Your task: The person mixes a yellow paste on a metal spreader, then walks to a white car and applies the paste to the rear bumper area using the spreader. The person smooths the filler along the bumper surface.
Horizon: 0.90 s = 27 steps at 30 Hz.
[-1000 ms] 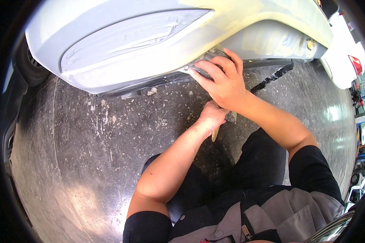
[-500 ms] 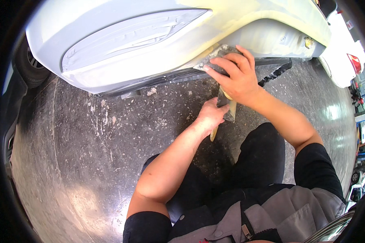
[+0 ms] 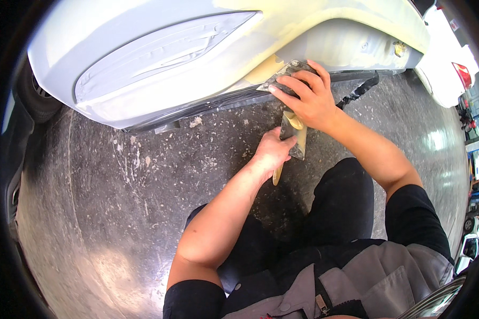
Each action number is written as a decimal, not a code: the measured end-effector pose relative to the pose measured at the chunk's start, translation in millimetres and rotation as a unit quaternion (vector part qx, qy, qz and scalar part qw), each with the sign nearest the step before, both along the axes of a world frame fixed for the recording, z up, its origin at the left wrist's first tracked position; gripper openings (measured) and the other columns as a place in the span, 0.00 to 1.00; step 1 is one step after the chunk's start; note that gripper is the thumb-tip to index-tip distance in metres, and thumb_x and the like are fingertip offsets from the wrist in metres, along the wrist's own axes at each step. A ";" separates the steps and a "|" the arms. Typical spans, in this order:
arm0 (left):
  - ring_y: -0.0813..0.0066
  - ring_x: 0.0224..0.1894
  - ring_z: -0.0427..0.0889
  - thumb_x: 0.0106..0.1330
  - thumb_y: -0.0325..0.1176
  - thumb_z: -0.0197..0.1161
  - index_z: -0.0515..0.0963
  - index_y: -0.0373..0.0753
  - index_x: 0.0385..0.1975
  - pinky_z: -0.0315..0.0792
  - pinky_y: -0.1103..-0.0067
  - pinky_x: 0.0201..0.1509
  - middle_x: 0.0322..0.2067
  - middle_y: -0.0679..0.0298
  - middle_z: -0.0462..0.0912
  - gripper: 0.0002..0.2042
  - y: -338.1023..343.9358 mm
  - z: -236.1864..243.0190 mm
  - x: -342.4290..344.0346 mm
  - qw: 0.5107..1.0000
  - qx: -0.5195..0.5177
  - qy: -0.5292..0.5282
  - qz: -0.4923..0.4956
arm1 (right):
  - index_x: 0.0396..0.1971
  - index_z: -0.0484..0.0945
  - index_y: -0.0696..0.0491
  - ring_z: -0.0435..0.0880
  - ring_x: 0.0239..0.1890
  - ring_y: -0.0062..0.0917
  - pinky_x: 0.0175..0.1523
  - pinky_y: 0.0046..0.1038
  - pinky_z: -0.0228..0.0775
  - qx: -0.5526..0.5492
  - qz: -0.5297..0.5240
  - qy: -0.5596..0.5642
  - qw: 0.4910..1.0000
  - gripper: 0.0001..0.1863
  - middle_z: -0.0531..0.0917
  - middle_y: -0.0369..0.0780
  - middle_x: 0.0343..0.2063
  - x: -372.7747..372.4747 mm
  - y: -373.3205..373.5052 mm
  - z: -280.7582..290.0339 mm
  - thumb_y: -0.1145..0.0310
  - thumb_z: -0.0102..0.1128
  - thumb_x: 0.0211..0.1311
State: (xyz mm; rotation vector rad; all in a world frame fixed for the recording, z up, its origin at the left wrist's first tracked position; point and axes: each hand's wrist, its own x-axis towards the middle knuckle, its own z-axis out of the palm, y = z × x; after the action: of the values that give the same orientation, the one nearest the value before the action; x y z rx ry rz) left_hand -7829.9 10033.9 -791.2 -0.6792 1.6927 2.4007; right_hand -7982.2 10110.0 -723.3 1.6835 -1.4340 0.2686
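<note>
My right hand (image 3: 311, 101) grips a thin, flat, putty-smeared spreader (image 3: 288, 73), fingers spread along its face. The spreader lies against the lower edge of a car bumper (image 3: 197, 80), by a smooth yellow patch of filler (image 3: 263, 70). Just below, my left hand (image 3: 273, 150) is closed around a putty knife (image 3: 300, 144), whose pale handle sticks out under the palm. On its blade sits a lump of yellow putty (image 3: 292, 120).
A dark trim strip (image 3: 229, 98) runs under the bumper, and a black torn piece (image 3: 359, 91) hangs at the right. The speckled concrete floor (image 3: 143, 186) lies below. Tyre (image 3: 37, 98) at left; white car (image 3: 442, 58) at right.
The bumper has shifted slightly left in view. My right hand and spreader have slid a little right along it, uncovering more yellow filler. The putty lump on the knife now shows more fully.
</note>
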 end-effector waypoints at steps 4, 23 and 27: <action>0.75 0.45 0.81 0.73 0.33 0.61 0.74 0.36 0.56 0.78 0.75 0.43 0.47 0.62 0.83 0.16 1.0 -0.5 -0.3 1.000 0.006 0.004 -0.004 | 0.46 0.86 0.43 0.75 0.49 0.27 0.69 0.49 0.61 -0.020 0.004 -0.013 1.000 0.21 0.81 0.31 0.50 8.3 -2.4 5.9 0.65 0.59 0.48; 0.73 0.48 0.81 0.72 0.34 0.62 0.71 0.34 0.60 0.80 0.74 0.44 0.51 0.60 0.80 0.19 2.2 2.4 1.4 1.000 -0.016 0.001 0.012 | 0.46 0.86 0.45 0.77 0.51 0.28 0.69 0.49 0.60 -0.035 0.023 -0.007 0.999 0.21 0.82 0.32 0.50 20.6 -18.4 16.9 0.66 0.59 0.49; 0.74 0.48 0.81 0.72 0.34 0.62 0.72 0.34 0.59 0.80 0.75 0.44 0.51 0.60 0.81 0.19 -0.1 -0.6 1.3 1.000 -0.005 0.008 0.000 | 0.45 0.86 0.46 0.77 0.52 0.28 0.68 0.49 0.61 -0.029 0.032 0.001 0.999 0.20 0.82 0.32 0.50 24.5 -31.6 23.3 0.65 0.58 0.50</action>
State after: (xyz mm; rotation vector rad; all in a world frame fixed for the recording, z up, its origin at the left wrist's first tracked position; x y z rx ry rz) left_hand -7828.5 10033.8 -791.7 -0.6632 1.7113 2.4046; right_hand -7957.7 10078.5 -700.0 1.6838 -1.3595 0.3412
